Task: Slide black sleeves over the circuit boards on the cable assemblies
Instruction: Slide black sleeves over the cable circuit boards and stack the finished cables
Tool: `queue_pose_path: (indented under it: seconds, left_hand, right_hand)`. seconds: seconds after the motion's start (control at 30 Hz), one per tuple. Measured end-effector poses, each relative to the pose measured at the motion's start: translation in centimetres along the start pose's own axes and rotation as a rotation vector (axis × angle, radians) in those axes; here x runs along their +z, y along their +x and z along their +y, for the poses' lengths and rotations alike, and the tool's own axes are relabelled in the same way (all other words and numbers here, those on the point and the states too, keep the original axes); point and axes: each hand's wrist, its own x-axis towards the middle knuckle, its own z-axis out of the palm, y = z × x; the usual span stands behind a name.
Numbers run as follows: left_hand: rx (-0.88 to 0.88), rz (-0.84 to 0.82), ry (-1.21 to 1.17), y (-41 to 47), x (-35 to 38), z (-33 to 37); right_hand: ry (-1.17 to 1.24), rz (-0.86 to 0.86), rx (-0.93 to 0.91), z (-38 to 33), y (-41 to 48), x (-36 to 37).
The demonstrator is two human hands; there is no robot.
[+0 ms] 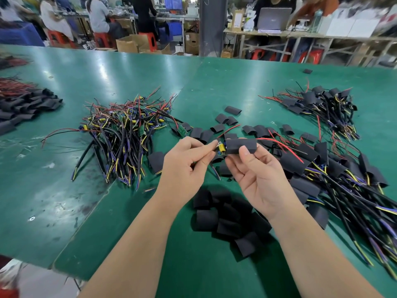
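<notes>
Black sleeve (240, 145): we grip it in our right hand (258, 177), above the green table (107, 67).
Circuit board (221, 149): our left hand (188, 162) pinches its bare end; the rest sits inside the sleeve.
Loose sleeves (227, 218): heaped near our wrists.
Bare cables (124, 134): piled left.
Sleeved cables (300, 163): piled right.

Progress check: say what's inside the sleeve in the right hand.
The circuit board's end, with a yellow part, pokes from the black sleeve; red wire leaves its far end. The rest is hidden.

No readable text, labels or numbers, anywhere (background too blurred) — none legible
</notes>
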Motion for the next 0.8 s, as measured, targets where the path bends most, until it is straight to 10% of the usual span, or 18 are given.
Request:
queue_pose_path:
  seconds: [0.5,0.8]
  left_hand:
    - [-0.08,-0.004,-0.03,-0.3,0.0,-0.3]
    - [-0.171,0.128,-0.247,0.0,-0.9,-0.7]
  right_hand:
    - [-0.191,0.091,0.114,0.6,-0.5,1.3]
    - [-0.093,0.282,-0.172,-5.1,-0.3,1.9]
